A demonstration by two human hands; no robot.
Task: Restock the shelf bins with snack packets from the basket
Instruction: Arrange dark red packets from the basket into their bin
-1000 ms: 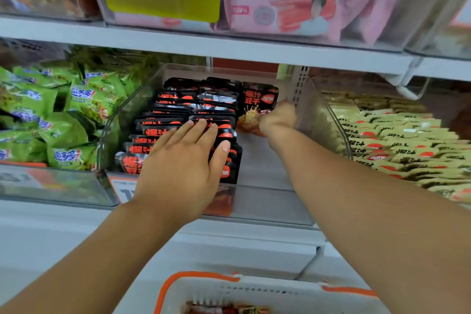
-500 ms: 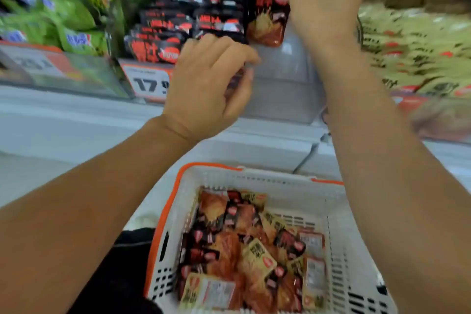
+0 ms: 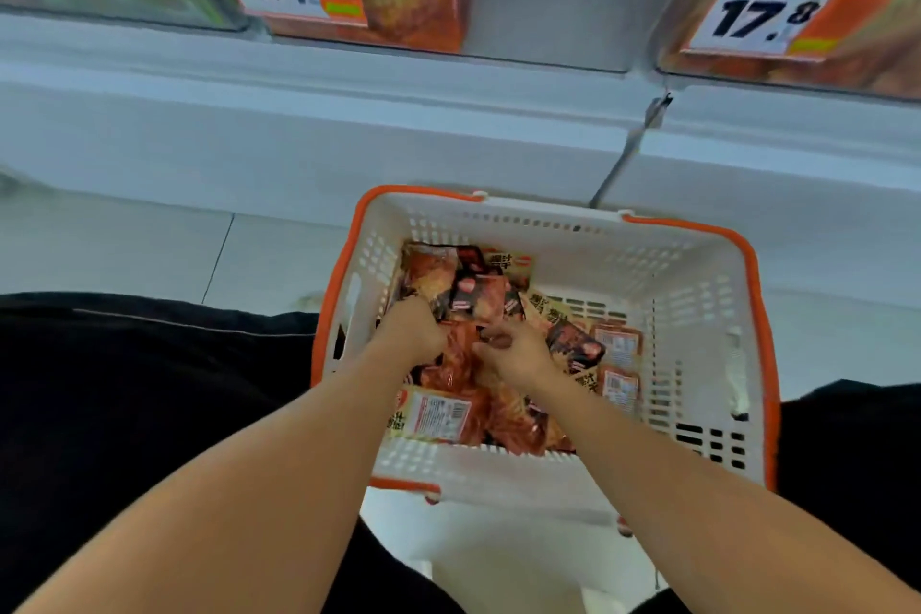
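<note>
In basket (image 3: pixel 697 294), both hands among packets (image 3: pixel 463 369).

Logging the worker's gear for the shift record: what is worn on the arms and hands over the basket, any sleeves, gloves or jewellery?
Nothing that shows. Both forearms are bare, with no sleeve edge in view. The left hand and right hand wear no gloves, and no watch, bracelet or ring is visible. The fingers are partly hidden among the packets, so small rings cannot be ruled out.

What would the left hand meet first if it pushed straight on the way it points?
The left hand points into the basket. It would likely meet the snack packets just ahead, though depth is unclear.
</note>
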